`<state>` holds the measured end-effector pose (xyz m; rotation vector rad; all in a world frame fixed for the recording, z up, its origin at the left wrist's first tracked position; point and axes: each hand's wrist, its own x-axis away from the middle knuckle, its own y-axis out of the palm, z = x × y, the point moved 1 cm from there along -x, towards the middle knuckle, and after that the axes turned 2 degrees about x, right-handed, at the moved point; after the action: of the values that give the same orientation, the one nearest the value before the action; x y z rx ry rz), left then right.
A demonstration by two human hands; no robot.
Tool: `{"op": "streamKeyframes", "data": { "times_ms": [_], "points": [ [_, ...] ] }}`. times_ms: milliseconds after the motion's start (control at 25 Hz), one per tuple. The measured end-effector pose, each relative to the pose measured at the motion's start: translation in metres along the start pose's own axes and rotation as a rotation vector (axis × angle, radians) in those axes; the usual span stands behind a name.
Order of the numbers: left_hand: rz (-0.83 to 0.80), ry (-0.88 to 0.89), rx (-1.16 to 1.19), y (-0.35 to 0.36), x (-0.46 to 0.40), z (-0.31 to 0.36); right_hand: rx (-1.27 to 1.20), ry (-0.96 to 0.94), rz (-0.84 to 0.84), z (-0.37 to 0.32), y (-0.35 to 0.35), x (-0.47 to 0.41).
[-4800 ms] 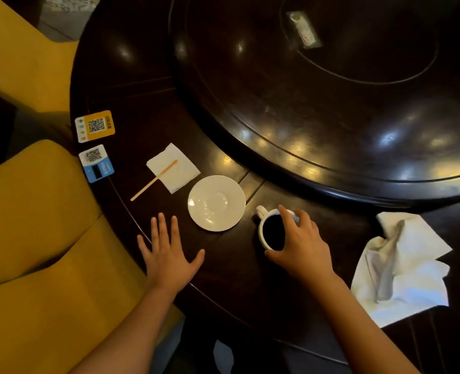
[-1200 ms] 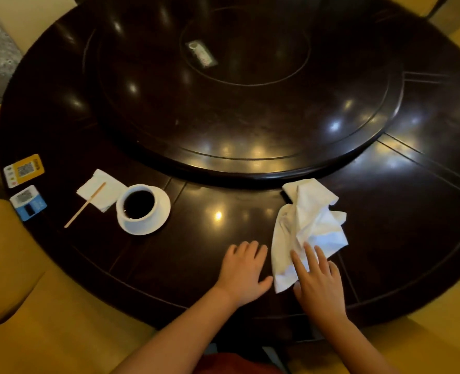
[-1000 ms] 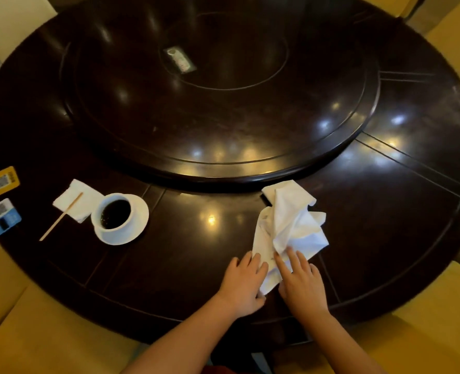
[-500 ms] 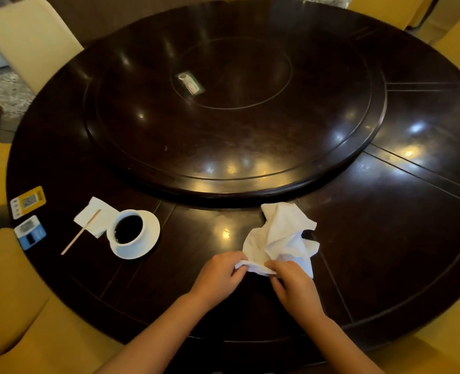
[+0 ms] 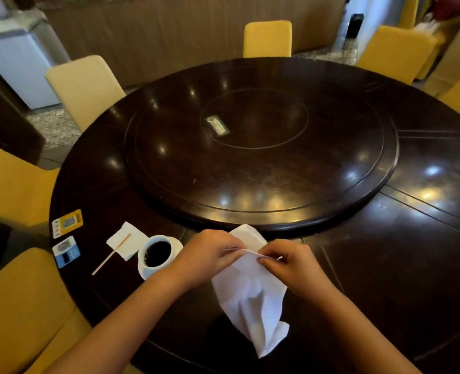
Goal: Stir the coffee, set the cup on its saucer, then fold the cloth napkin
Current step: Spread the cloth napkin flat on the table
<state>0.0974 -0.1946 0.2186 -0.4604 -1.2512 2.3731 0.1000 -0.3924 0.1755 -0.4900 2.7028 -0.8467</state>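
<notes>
My left hand [image 5: 212, 255]: fingers curled, pinching the top edge of the cloth napkin [image 5: 250, 295] near its left end.
My right hand [image 5: 291, 265]: fingers curled too, pinching the same top edge a little further right, close beside my left hand.
Cloth napkin: white, rumpled, lifted off the table [image 5: 385, 265] at its top edge; the rest hangs down toward me between my forearms, its lower corner over the near table edge.
Cup [image 5: 155, 253]: white, full of dark coffee, sitting on its saucer [image 5: 177, 242], just left of my left wrist.
Stir stick [image 5: 111, 254]: thin and wooden, lying slantwise, its upper end on a small white paper napkin [image 5: 125, 240] just left of the cup.
Table: round, dark, glossy wood, with a large raised turntable [image 5: 250, 163] in the centre.
Cards: a yellow QR card [image 5: 67, 222] and a blue QR card [image 5: 66, 251] near the table's left edge.
Chairs [image 5: 268, 39]: yellow-covered, set round the table.
</notes>
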Motion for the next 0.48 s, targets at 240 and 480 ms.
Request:
{"op": "streamKeyframes", "data": {
  "times_ms": [240,480],
  "points": [
    [-0.091,-0.259,0.365,-0.042,0.009,-0.012,0.104,0.075,-0.27,0.001,-0.021,-0.013],
    [0.07,-0.368,0.459,-0.099,0.027,-0.037,0.37,0.067,-0.457,0.012,-0.045,-0.024]
  ]
}}
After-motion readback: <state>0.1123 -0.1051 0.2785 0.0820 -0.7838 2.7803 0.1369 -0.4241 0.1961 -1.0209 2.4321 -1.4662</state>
